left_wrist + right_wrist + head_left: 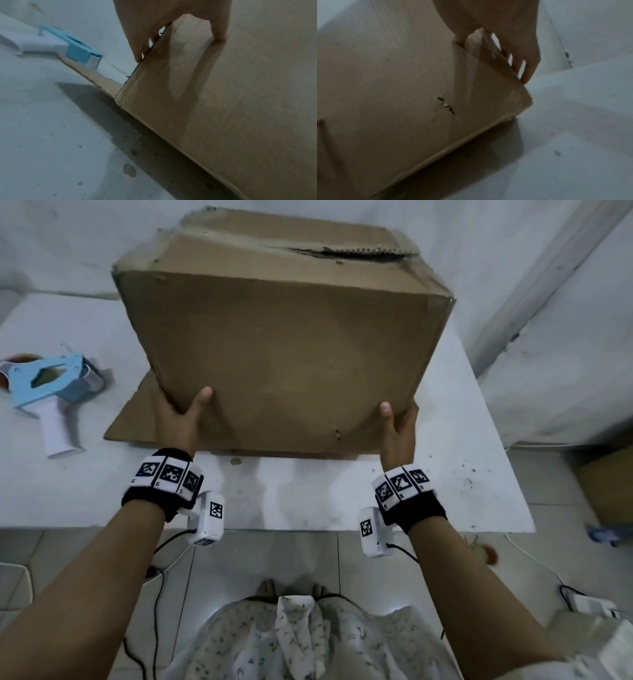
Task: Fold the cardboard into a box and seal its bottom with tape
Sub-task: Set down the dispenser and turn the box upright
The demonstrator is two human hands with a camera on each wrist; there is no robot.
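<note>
A brown cardboard box stands folded up on the white table, tipped so its near face leans toward me. My left hand pinches its lower left corner, thumb on the near face and fingers along the side. The lower right corner is pinched the same way by my right hand. One flap lies flat on the table at the left. The top seam gapes, torn. A blue and white tape dispenser lies left of the box.
White walls close in behind and to the right of the table. Another cardboard box sits on the tiled floor at the right. Cables trail over the floor near my feet. A small hole marks the box's near face.
</note>
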